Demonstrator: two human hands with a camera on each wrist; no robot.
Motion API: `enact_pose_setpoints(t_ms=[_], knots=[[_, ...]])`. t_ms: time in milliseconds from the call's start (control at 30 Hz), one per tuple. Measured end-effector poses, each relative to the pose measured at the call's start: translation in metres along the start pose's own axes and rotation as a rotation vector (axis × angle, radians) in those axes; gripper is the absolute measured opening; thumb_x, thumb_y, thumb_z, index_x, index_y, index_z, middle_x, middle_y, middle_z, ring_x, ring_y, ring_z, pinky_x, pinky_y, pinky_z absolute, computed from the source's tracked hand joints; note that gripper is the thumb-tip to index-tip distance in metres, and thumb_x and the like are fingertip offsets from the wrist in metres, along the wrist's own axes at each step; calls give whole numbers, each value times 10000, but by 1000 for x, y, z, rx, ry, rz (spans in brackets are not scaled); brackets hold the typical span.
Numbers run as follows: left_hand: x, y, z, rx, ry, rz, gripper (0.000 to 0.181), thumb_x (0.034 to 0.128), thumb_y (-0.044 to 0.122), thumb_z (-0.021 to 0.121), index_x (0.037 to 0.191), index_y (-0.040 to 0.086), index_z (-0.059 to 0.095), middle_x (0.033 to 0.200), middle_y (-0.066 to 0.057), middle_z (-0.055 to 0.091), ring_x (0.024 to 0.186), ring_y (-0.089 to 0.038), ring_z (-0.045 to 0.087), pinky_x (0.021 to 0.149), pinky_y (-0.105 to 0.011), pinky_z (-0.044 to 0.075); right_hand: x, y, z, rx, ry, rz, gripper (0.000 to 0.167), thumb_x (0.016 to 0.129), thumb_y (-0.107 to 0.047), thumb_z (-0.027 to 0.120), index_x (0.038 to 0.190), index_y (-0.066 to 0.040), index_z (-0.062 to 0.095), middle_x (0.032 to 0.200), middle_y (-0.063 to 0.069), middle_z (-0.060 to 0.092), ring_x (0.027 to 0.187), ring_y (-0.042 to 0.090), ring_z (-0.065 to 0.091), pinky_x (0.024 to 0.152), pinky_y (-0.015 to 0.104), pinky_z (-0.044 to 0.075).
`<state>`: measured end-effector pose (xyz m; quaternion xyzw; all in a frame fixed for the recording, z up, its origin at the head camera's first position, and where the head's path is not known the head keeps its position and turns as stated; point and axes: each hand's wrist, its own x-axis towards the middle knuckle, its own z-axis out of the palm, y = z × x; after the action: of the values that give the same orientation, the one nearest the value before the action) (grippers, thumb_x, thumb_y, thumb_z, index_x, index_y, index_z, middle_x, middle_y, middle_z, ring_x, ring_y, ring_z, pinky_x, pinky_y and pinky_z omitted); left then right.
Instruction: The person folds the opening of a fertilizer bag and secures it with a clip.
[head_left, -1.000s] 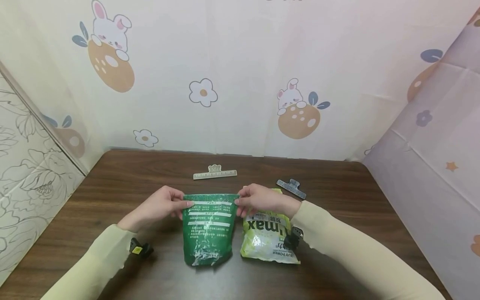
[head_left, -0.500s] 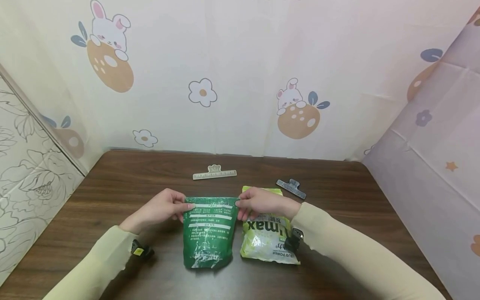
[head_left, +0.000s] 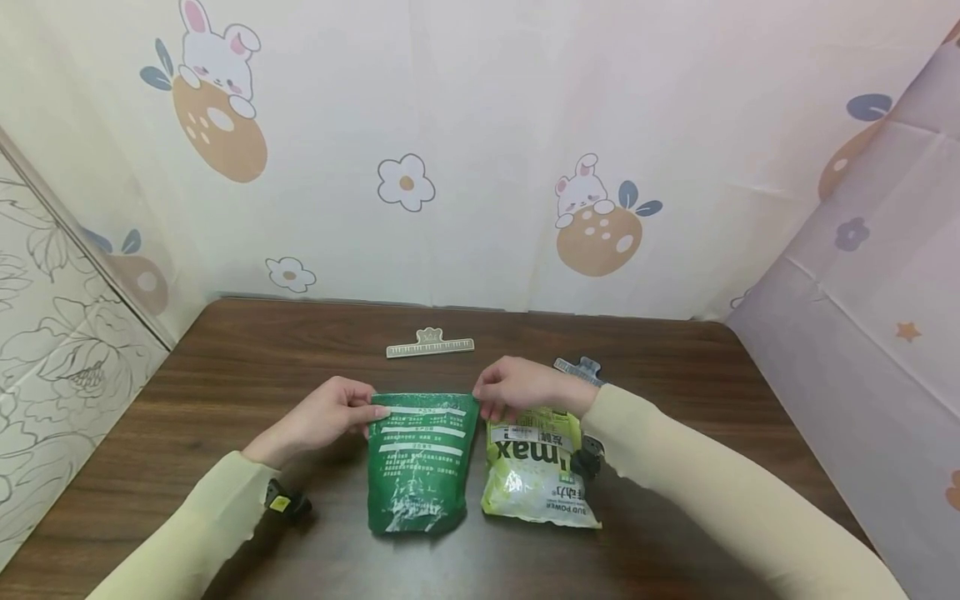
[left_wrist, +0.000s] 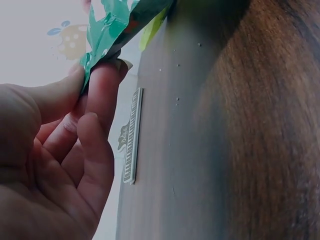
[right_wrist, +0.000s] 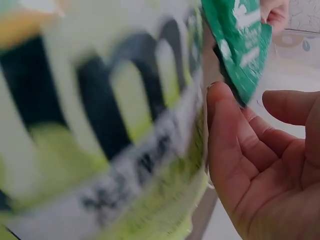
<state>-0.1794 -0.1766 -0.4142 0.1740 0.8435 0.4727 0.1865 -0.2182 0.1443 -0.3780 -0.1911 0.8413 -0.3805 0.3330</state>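
Observation:
A green pouch [head_left: 420, 475] with white printed bands stands at the middle of the table. My left hand [head_left: 330, 417] pinches its upper left corner between thumb and fingers, which the left wrist view shows closely. At the upper right corner is my right hand [head_left: 528, 387]. In the right wrist view, its thumb is apart from the pouch [right_wrist: 242, 50], while the fingers [right_wrist: 225, 120] lie behind the corner, close to it or touching. Right of the pouch lies a yellow-green and white bag [head_left: 536, 483] with "max" lettering, its top partly hidden under the right hand.
A pale ruler-edged clip [head_left: 430, 346] lies behind the pouch on the brown wooden table [head_left: 262, 350]. Another clip, dark blue-grey [head_left: 585, 369], lies behind the yellow-green bag, partly covered by the right wrist. A patterned curtain [head_left: 487, 242] borders the table's back.
My right hand has let go of the pouch's corner, its thumb coming away, and has risen slightly toward the back. The left hand keeps its hold, and the pouch stays nearly in place.

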Motion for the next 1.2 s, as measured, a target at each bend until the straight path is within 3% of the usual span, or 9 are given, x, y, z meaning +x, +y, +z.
enact_pose_setpoints(t_ms=[200, 467, 800, 1033, 1200], knots=[[1, 0, 1, 2, 7, -8, 210, 954, 229, 691, 795, 92, 685, 719, -46, 694, 654, -250, 551, 575, -290, 407, 10, -10, -18, -201, 61, -25, 255, 1025, -212, 549, 1141, -23, 677, 856, 45, 714, 764, 204, 685, 677, 340, 556], [1, 2, 0, 6, 14, -10, 210, 943, 248, 705, 799, 96, 694, 716, -48, 684, 675, -243, 554, 605, -304, 413, 37, -15, -37, -365, 193, -43, 277, 1021, -229, 538, 1158, -33, 678, 911, 42, 695, 828, 172, 645, 774, 361, 515], [1, 2, 1, 16, 7, -7, 189, 948, 243, 698, 825, 99, 707, 698, -45, 673, 674, -234, 550, 628, -318, 419, 72, -18, -41, -475, 263, -17, 261, 1026, -229, 540, 1182, -67, 671, 1084, 69, 677, 990, 220, 612, 891, 396, 486], [1, 2, 2, 27, 12, 4, 190, 952, 235, 693, 812, 107, 704, 680, -45, 664, 642, -239, 537, 592, -300, 418, 88, -26, -37, -501, 250, -31, 365, 1023, -196, 554, 1357, -49, 574, 1338, 114, 600, 1232, 256, 552, 1029, 412, 427], [2, 2, 1, 30, 10, 3, 195, 952, 240, 694, 808, 109, 701, 680, -65, 658, 632, -251, 529, 577, -294, 409, 100, -26, -28, -501, 250, -42, 443, 1013, -160, 570, 1439, -63, 496, 1394, 122, 559, 1293, 258, 511, 1063, 406, 402]])
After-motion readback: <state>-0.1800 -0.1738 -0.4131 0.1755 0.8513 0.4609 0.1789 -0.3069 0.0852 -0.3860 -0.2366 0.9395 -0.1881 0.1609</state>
